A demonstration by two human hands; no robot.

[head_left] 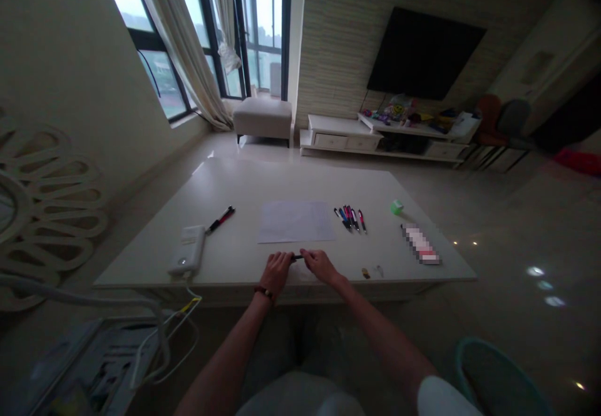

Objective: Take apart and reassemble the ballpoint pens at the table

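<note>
Close to the front edge of the white table, my left hand point(278, 266) and my right hand point(319, 263) are both closed on a dark pen point(297, 257), one at each end. Only the short middle stretch of the pen shows between my fingers. Just beyond my hands lies a blank white sheet of paper point(295, 222). Right of the paper, several pens point(350, 218) lie side by side. On the left side of the table rest two pens point(220, 219), dark with some red, close together.
A white box with a cable point(190, 250) stands at the table's point(225, 181) left. Toward the right are a small green object point(397, 207), a blurred-out pinkish item point(421, 244) and small bits point(365, 273) near the front edge. A teal-rimmed bin point(462, 356) is on the floor, lower right.
</note>
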